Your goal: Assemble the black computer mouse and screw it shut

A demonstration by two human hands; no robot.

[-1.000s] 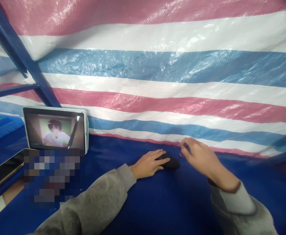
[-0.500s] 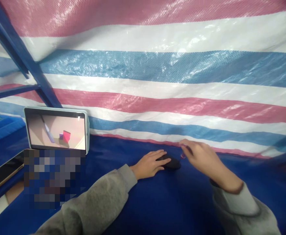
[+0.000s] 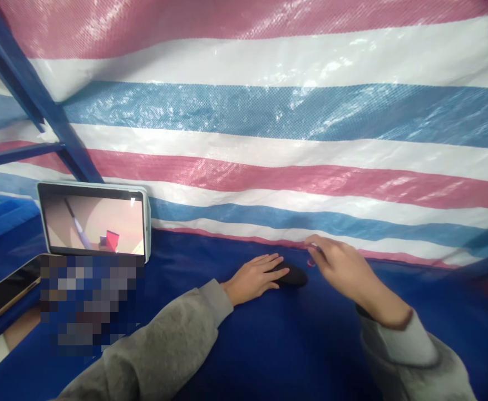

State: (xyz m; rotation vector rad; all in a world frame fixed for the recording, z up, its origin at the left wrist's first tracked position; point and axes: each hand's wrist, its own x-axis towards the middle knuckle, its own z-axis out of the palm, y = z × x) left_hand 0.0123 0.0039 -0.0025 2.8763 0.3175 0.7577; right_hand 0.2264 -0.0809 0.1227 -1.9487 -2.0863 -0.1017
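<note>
A black computer mouse (image 3: 296, 275) lies on the dark blue tabletop. My left hand (image 3: 255, 278) rests over its left end, the index finger laid across the top and the thumb at the near side. My right hand (image 3: 335, 267) is raised just right of the mouse, thumb and bent fingers pinched together. A small shiny reddish piece (image 3: 311, 262) shows below those fingertips; its kind is too small to make out. The other fingers of this hand curl out of sight.
A tablet (image 3: 95, 223) in a pale case stands at the left, showing a picture. A phone (image 3: 12, 287) lies near a blurred-out patch and part of another person's arm (image 3: 22, 329). Behind them are a blue tray (image 3: 8, 223), a blue metal frame (image 3: 39, 97) and a striped plastic sheet (image 3: 269, 111).
The view has shifted very slightly. Both hands keep nearly the same place and pose; the small reddish piece has moved a little at the right fingertips. The tablet's picture has altered slightly.
</note>
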